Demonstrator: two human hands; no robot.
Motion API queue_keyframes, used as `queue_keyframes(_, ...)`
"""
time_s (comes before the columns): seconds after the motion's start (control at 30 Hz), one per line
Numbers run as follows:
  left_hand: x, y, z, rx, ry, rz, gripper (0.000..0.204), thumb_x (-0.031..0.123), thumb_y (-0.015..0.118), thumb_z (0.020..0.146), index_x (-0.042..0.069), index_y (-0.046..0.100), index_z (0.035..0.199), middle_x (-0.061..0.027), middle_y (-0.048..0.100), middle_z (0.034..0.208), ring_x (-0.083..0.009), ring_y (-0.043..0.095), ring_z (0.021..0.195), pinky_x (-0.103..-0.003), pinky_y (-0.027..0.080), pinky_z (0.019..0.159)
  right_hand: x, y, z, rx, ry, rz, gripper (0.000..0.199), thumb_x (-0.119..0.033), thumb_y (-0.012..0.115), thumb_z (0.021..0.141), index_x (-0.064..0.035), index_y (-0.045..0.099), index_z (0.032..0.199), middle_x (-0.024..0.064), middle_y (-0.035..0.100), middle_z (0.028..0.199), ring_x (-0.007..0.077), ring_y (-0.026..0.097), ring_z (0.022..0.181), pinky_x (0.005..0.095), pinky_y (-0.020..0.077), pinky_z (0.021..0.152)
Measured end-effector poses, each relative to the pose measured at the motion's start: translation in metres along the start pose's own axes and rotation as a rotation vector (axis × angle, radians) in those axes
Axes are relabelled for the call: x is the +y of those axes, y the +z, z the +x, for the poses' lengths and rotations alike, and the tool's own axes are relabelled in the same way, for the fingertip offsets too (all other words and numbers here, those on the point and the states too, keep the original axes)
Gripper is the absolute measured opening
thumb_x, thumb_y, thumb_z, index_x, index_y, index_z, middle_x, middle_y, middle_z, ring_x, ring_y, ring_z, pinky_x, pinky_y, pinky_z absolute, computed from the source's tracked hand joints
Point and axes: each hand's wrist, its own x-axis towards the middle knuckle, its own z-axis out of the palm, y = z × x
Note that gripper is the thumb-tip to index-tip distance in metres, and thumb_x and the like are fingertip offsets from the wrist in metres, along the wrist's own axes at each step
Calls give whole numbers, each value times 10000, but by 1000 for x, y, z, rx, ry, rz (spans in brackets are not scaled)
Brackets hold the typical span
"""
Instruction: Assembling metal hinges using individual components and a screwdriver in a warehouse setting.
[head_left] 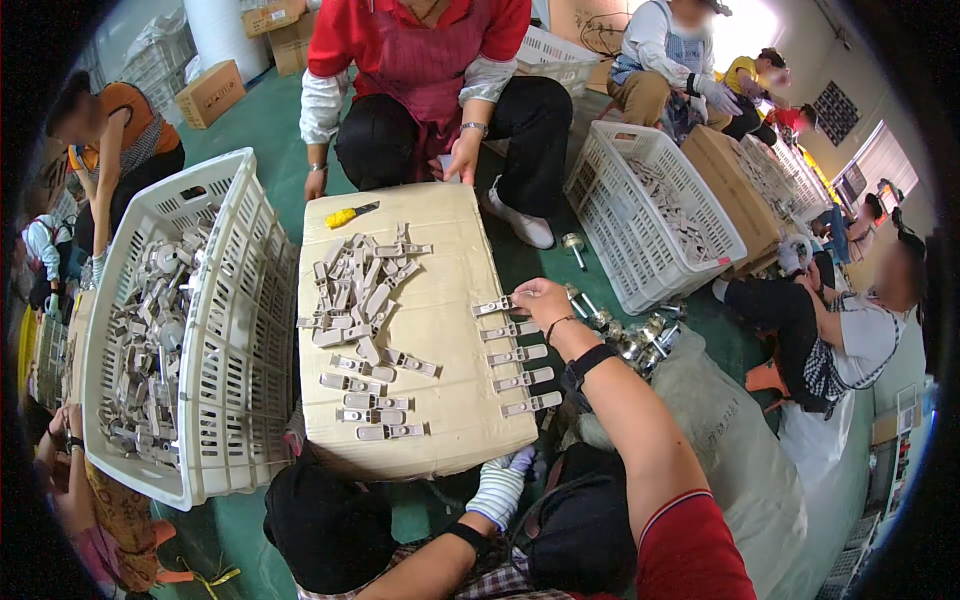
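Observation:
My right hand (pixel 543 302) pinches the outer end of a grey clip-like part (pixel 492 306) at the right edge of a cardboard-topped surface (pixel 465 255). It is the farthest of a column of similar parts (pixel 524 379) along that edge. My left hand (pixel 505 487), in a striped glove, is low by the surface's near edge; its fingers do not show clearly. A heap of the same grey parts (pixel 360 285) lies on the left half, with several laid out side by side (pixel 375 402) nearer me. A yellow-handled utility knife (pixel 352 214) rests at the far left.
A white crate (pixel 240 330) full of grey parts stands at left, another crate (pixel 655 215) at far right. Shiny metal pieces (pixel 645 335) and a plastic sack (pixel 715 430) lie right of me. Opposite sits a person in a red apron (pixel 420 75); other people work around.

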Motion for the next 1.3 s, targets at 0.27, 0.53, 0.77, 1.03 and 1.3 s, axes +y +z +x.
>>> queue_keyframes(0.27, 2, 3, 0, 12, -7, -112, 300, 170, 587, 882, -1, 571, 1128, -90, 632, 1079, -167, 565, 958, -286, 424, 866, 4, -1, 5, -3, -6, -45, 117, -1, 655, 746, 40, 603, 843, 112, 632, 804, 169, 627, 689, 274, 535, 603)
queue_keyframes(0.53, 3, 0, -1, 22, 23, -5, 307, 166, 584, 879, 6, 565, 1141, -91, 623, 1095, -176, 562, 992, -290, 416, 887, 4, 3, 6, 10, -5, -74, 120, 4, 666, 739, 50, 608, 834, 123, 635, 781, 187, 639, 681, 283, 539, 587)
queue_keyframes(0.77, 1, 0, 1, 12, 19, 17, 326, 199, 581, 883, 25, 566, 1158, -100, 621, 1113, -197, 566, 1031, -304, 411, 911, 17, -5, 15, 48, 10, -208, 120, -22, 682, 731, 42, 627, 816, 131, 652, 755, 192, 645, 646, 299, 530, 578)
queue_keyframes(1.03, -13, -1, 5, 0, 41, 122, 321, 175, 568, 879, 15, 567, 1158, -119, 603, 1144, -234, 546, 1063, -309, 374, 952, 26, -10, 21, 23, 48, -187, 146, -55, 698, 725, 48, 638, 808, 132, 662, 741, 188, 647, 626, 298, 515, 553)
queue_keyframes(1.3, -8, -5, 4, 7, 24, 126, 322, 201, 564, 891, 17, 573, 1155, -102, 615, 1122, -204, 550, 1040, -297, 390, 929, 21, -3, 18, 3, 80, -235, 175, -80, 694, 737, 37, 650, 860, 137, 667, 777, 195, 650, 682, 312, 522, 622)
